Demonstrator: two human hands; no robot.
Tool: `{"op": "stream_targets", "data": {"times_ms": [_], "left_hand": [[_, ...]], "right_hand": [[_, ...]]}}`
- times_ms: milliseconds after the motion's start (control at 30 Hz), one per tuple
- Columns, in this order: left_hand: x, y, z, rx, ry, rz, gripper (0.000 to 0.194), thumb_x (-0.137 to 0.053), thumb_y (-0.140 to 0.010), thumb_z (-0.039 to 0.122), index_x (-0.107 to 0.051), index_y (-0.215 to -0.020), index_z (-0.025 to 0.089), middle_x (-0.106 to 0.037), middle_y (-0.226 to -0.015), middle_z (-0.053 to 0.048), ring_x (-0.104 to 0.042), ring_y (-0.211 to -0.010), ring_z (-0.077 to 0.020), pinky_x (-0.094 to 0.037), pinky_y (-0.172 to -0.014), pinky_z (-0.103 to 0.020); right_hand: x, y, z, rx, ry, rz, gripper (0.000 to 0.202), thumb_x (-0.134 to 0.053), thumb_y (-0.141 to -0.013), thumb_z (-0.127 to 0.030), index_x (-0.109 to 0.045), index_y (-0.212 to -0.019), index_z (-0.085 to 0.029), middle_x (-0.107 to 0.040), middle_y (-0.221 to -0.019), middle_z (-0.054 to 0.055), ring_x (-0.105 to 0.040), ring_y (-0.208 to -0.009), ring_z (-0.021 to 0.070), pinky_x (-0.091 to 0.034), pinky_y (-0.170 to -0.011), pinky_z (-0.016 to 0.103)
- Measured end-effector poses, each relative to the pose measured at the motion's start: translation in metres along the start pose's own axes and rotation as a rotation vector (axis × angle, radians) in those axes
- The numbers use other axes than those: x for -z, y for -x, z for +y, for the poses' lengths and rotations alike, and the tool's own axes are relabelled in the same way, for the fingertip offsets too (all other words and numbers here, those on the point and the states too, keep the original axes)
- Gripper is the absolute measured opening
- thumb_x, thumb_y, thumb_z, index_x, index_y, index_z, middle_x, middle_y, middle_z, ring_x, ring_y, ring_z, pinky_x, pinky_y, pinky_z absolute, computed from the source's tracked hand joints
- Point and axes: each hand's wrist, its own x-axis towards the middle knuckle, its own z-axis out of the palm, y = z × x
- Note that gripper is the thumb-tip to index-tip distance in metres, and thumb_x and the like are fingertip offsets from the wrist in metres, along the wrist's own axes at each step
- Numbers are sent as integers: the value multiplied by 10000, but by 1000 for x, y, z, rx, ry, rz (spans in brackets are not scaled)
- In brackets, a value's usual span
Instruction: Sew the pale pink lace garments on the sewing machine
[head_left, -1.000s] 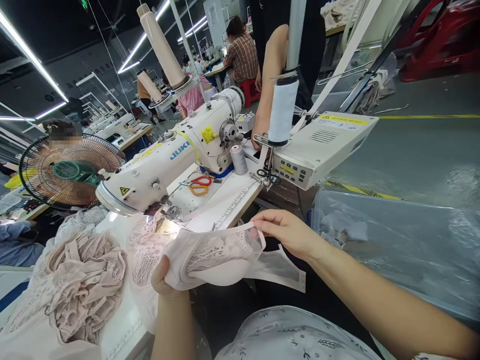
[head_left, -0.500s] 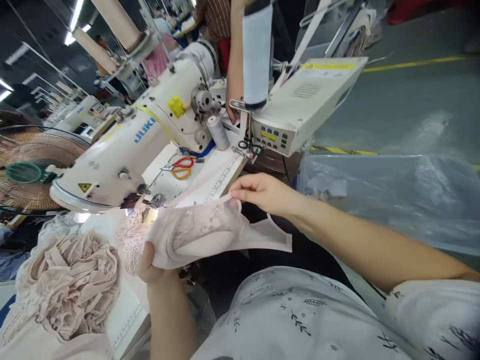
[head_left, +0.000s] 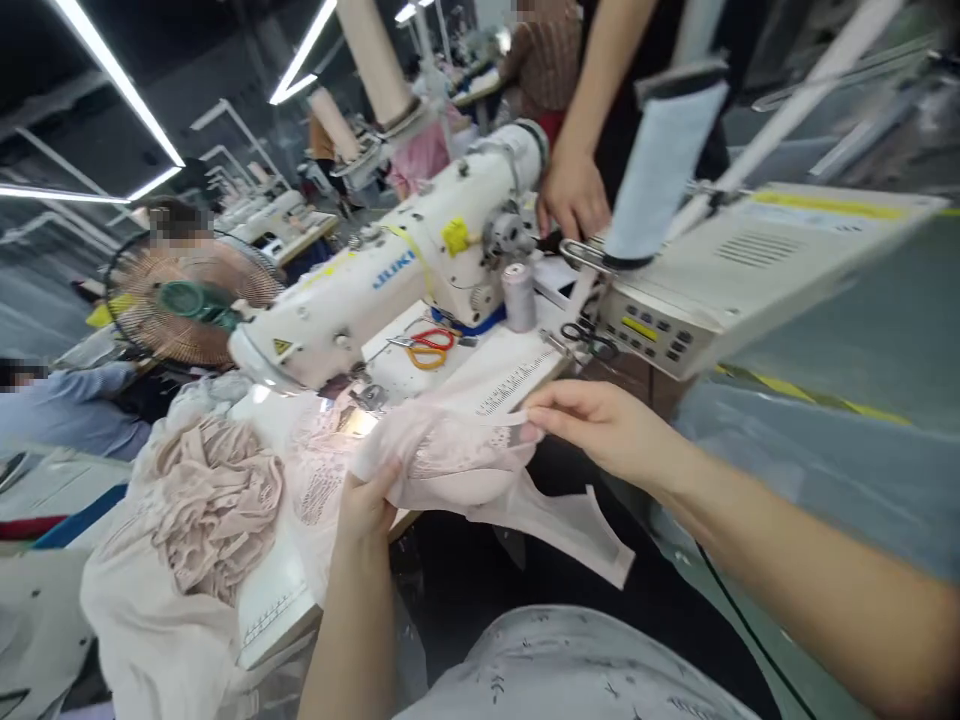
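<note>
A pale pink lace bra [head_left: 465, 470] is stretched between my two hands at the front edge of the sewing table. My left hand [head_left: 369, 495] grips its left end, with the thumb on top of the fabric. Thumb and fingers of my right hand [head_left: 566, 415] pinch the upper right edge of the cup. One wing of the bra hangs down below my right hand. Just beyond my left hand, more pink lace [head_left: 319, 465] lies on the table near the lit needle area of the white sewing machine [head_left: 390, 270].
A heap of pink lace pieces [head_left: 217, 500] lies on the left. Red and orange-handled scissors [head_left: 427, 345] and a grey thread cone [head_left: 518, 298] sit behind the bra. A control box [head_left: 697, 280] juts out at right. Another person's hand [head_left: 574, 195] rests behind the machine; a fan [head_left: 195, 300] stands left.
The view has swung left and up, so everything appears shifted right and lower. Both hands keep hold of the bra. The other person's hand shows more fully behind the machine.
</note>
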Motion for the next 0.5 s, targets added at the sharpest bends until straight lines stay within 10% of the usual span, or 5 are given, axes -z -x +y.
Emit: {"op": "stream_targets", "data": {"times_ms": [267,400,500], "left_hand": [[0,9,32,-89,-49,-37,455,-791,-603,310,-681,-1012,146,-697,-1011,-98,-632,-986,-287,-536,-829,-371],[-6,34,25,-274,-382,-40,382,-636,-779,330,-639,-1116,150,-662,-1104,-102,-586,-1078,-283,-483,-929,-398],[-26,60,6,-613,-742,-523,410,-510,-845,245,-548,-1249,186,-599,-1219,-95,-535,-1154,-263,-362,-1052,-403]], "right_hand": [[12,20,13,-115,37,428,296,-578,-771,-529,-637,-911,-275,-629,-809,27,-576,-756,161,-469,-665,267],[-15,64,9,-229,-272,-304,461,-513,-760,-635,-675,-904,-228,-639,-683,57,-578,-577,156,-435,-499,257],[-45,81,17,-292,-487,-479,853,-617,-560,-737,-492,-1276,-289,-613,-1162,125,-604,-997,291,-507,-741,378]]}}
